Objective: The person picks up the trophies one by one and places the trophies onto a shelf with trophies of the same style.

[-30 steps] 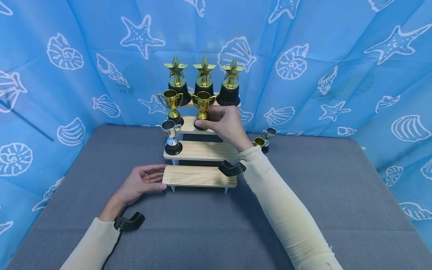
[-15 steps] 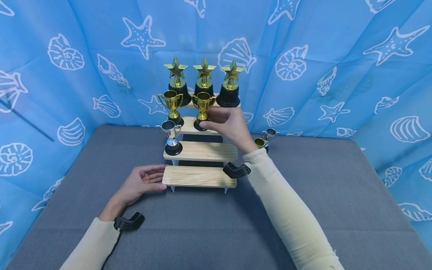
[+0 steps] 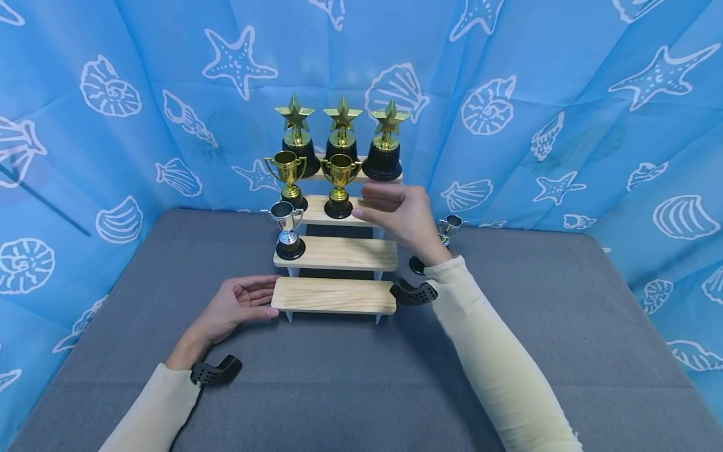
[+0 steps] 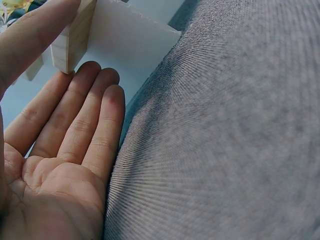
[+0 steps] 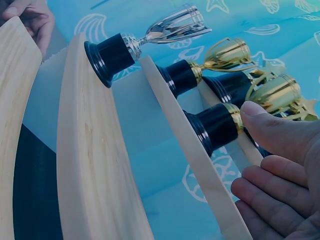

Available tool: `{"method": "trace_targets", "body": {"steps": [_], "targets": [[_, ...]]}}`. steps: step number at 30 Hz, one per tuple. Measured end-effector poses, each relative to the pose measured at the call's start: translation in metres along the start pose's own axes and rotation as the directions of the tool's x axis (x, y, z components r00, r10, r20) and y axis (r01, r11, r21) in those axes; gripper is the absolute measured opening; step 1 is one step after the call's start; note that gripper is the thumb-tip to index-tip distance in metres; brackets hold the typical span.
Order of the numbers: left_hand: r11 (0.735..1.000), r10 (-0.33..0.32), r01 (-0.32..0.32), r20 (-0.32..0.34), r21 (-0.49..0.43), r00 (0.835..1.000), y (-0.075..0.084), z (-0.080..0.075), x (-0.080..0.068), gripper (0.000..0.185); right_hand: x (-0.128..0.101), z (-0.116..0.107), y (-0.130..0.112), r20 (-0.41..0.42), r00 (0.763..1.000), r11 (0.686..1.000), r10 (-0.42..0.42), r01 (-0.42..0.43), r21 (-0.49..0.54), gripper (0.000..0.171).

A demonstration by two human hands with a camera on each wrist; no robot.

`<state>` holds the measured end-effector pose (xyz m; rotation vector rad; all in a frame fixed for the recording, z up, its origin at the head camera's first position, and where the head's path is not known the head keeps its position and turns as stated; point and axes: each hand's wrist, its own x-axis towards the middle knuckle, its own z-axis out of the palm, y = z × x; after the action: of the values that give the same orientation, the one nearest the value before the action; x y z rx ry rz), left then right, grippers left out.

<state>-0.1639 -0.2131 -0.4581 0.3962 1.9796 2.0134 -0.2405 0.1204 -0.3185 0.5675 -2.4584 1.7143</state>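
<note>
A wooden stepped display stand (image 3: 333,295) stands on the table. My left hand (image 3: 228,311) lies at the left end of its lowest step, fingers straight; in the left wrist view the fingertips (image 4: 89,70) meet the board's end. My right hand (image 3: 403,216) is just right of a gold cup trophy (image 3: 339,182) on the second step from the top, fingers loosely extended and holding nothing. Another gold cup trophy (image 3: 287,168) stands left of it. One step lower, at the left, is a silver cup trophy (image 5: 112,57). Gold star trophies (image 3: 342,119) line the top step.
On the table right of the stand, another silver cup trophy (image 3: 454,223) stands behind my right wrist. A black trophy base (image 3: 417,265) shows beside that wrist, its upper part hidden. Behind the grey table (image 3: 565,326) hangs a blue shell-patterned curtain (image 3: 536,56).
My right hand has let go of the middle gold cup trophy and drawn back to the right. The trophy stays on its step. My left hand has not moved.
</note>
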Motion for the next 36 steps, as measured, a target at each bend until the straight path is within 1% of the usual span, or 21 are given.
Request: {"method": "trace_targets", "body": {"steps": [8, 19, 24, 31, 36], "targets": [[1.0, -0.004, 0.004, -0.002, 0.006, 1.0, -0.001, 0.0, 0.0, 0.071, -0.015, -0.011, 0.007, -0.028, 1.0, 0.999, -0.013, 0.012, -0.034, 0.051], [1.0, 0.009, -0.009, 0.012, -0.01, 1.0, -0.002, -0.002, 0.0, 0.069, -0.041, -0.026, 0.012, -0.095, 0.995, 0.999, -0.039, 0.036, -0.034, 0.051], [1.0, 0.012, -0.012, 0.01, 0.0, 1.0, -0.002, -0.002, 0.001, 0.069, -0.052, -0.032, 0.015, -0.121, 0.991, 0.998, -0.049, 0.045, -0.035, 0.051], [1.0, 0.001, -0.001, 0.008, 0.003, 1.0, -0.002, -0.001, 0.001, 0.07, -0.066, -0.041, 0.023, -0.18, 0.984, 1.0, -0.012, 0.008, -0.024, 0.051], [1.0, -0.004, 0.004, 0.007, -0.002, 1.0, -0.002, -0.001, 0.001, 0.07, -0.07, -0.046, 0.03, -0.205, 0.979, 1.0, -0.001, 0.002, 0.003, 0.049]]}}
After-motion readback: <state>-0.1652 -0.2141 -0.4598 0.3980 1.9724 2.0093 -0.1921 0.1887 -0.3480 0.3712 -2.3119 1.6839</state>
